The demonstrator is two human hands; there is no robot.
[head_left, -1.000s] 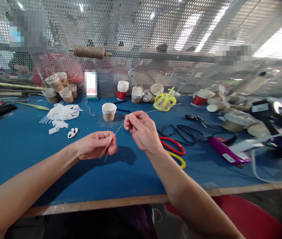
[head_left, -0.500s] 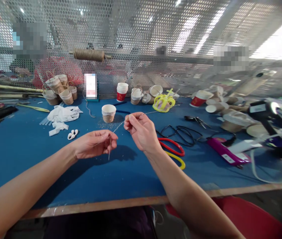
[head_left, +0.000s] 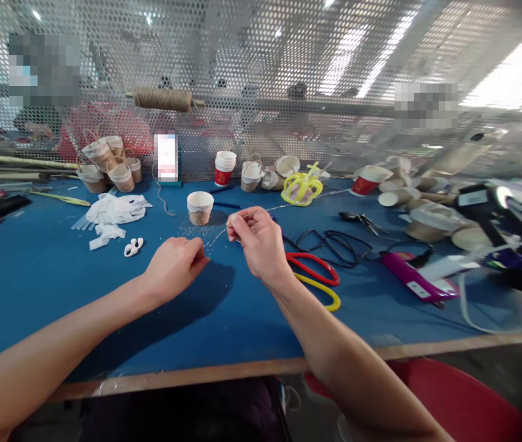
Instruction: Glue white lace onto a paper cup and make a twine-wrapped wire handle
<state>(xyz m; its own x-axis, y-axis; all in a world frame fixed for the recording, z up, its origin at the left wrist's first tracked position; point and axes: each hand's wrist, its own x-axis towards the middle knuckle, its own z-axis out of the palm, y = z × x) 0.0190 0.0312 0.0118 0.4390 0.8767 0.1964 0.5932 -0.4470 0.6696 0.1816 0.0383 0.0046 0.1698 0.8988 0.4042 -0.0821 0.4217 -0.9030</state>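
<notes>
A thin, pale twisted string (head_left: 216,238) runs between my two hands above the blue table. My left hand (head_left: 175,267) is closed in a fist around its near end, the back of the hand turned up, so the fingertips are mostly hidden. Thumb and forefinger of my right hand (head_left: 261,242) pinch the same string farther along. Beyond that hand the string trails off to the right, past a yellow openwork crown-like piece (head_left: 301,189). Just behind my hands stands a small paper cup (head_left: 200,209), brown below with a white upper band.
White cloth strips (head_left: 116,212) and white looped pieces (head_left: 133,247) lie left. Brown handled cups (head_left: 120,177) cluster behind them. Red and yellow loop handles (head_left: 320,264), a black cord (head_left: 330,245) and a purple box (head_left: 420,279) are on the right. A twine spool (head_left: 162,98) hangs behind.
My left hand has rolled over from palm-side view to a fist with its back up. The loose string end below it no longer shows. My right hand keeps its pinch, nearly in place.
</notes>
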